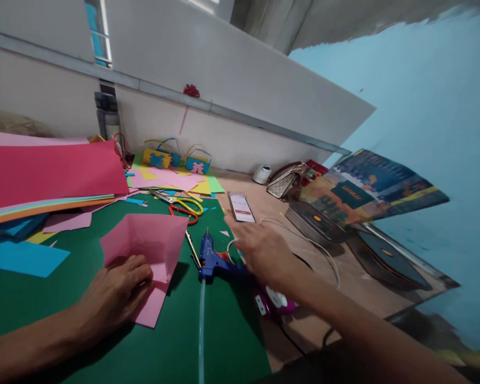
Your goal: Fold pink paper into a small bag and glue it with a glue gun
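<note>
Pink paper (146,242), folded, lies on the green mat (104,320) — the left hand (114,293) presses flat on its lower edge, fingers spread. Right of it, a blue glue gun (212,261); the right hand (260,250) hovers above, fingers loosely apart — empty.

Left hand (116,290) pressed flat on folded pink paper (150,250), lower left of frame; right hand (260,250) hovered over blue glue gun (213,261) at centre.

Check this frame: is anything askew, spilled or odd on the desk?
Yes. Paper scraps litter the green sheet. The blue glue gun lies on its side beside the right hand. The left hand presses a folded pink sheet.
</note>
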{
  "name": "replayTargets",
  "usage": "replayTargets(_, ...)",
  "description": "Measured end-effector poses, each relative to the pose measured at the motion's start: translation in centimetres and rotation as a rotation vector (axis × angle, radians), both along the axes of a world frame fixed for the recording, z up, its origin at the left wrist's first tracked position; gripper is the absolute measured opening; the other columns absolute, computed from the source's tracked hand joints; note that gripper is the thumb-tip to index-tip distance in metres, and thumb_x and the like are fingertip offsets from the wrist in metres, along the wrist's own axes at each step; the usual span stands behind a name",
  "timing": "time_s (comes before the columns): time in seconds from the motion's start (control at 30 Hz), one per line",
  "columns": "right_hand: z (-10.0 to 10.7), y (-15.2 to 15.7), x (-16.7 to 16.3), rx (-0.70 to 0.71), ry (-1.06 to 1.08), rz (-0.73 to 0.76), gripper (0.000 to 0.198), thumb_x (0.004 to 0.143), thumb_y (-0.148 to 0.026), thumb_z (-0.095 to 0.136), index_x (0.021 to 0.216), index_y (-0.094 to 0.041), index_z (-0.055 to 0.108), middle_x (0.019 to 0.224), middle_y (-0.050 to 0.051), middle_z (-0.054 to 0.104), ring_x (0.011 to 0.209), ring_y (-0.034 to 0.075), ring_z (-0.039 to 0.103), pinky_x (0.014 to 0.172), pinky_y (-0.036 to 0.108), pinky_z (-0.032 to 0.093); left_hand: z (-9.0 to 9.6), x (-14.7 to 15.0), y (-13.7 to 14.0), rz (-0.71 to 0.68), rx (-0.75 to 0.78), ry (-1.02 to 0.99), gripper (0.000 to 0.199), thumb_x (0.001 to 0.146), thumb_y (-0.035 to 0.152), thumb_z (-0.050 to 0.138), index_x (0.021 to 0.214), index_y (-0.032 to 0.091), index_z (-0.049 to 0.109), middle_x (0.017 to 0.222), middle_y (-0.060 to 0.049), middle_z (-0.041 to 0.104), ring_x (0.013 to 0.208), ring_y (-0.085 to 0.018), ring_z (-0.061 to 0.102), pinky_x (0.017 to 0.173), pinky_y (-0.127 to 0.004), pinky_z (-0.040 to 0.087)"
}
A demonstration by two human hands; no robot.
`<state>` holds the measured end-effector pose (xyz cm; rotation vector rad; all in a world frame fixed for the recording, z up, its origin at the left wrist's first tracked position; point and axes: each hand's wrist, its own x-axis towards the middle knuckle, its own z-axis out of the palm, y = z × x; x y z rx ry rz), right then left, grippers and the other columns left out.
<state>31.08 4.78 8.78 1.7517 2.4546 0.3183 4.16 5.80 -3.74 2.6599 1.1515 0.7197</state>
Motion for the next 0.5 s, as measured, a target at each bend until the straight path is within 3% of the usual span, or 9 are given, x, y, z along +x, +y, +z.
replayTargets(0.13, 1.3, 5.9, 5.3, 0.073, 0.305, -0.148, 0.049, 0.084, -0.012, 0.042, 0.133, -0.017, 0.036, 0.106, 0.008, 0.066, 0.095, 0.019, 0.061, 0.082, 0.032, 0.044, 0.0, 0.3, 0.0, 0.001, -0.013, -0.023, 0.026, 0.089, 0.021, 0.033, 0.07, 0.018, 0.05, 0.072, -0.002, 0.052, 0.063, -0.012, 0.049, 0.054, -0.023, 0.034)
replayTargets(0.27, -0.4, 11.2, 9.6, 0.067, 0.369, -0.188, 0.041, 0.086, -0.011, 0.043, 0.127, -0.014, 0.042, 0.107, 0.01, 0.064, 0.098, 0.019, 0.059, 0.085, 0.033, 0.045, 0.1, 0.4, -0.1, 0.012, -0.014, -0.025, 0.027, 0.089, 0.022, 0.032, 0.069, 0.019, 0.05, 0.072, -0.002, 0.053, 0.064, -0.013, 0.05, 0.057, -0.024, 0.037)
replayTargets(0.37, -2.1, 13.4, 10.9, 0.044, 0.422, -0.197, 0.031, 0.087, -0.029, 0.051, 0.116, -0.017, 0.051, 0.113, 0.007, 0.057, 0.095, 0.018, 0.058, 0.081, 0.039, 0.048, -0.2, 0.2, 0.2, -0.029, 0.014, -0.019, 0.023, 0.088, 0.021, 0.036, 0.072, 0.02, 0.052, 0.073, -0.002, 0.056, 0.065, -0.013, 0.053, 0.056, -0.023, 0.04)
replayTargets(0.5, -3.5, 14.5, 11.0, 0.106, 0.534, -0.188, 0.032, 0.087, -0.033, 0.052, 0.115, -0.017, 0.052, 0.115, 0.007, 0.055, 0.096, 0.019, 0.057, 0.08, 0.04, 0.049, -0.5, 0.0, 0.5, -0.066, 0.078, -0.062, 0.018, 0.087, 0.023, 0.04, 0.077, 0.022, 0.055, 0.074, -0.001, 0.059, 0.064, -0.013, 0.056, 0.053, -0.022, 0.042)
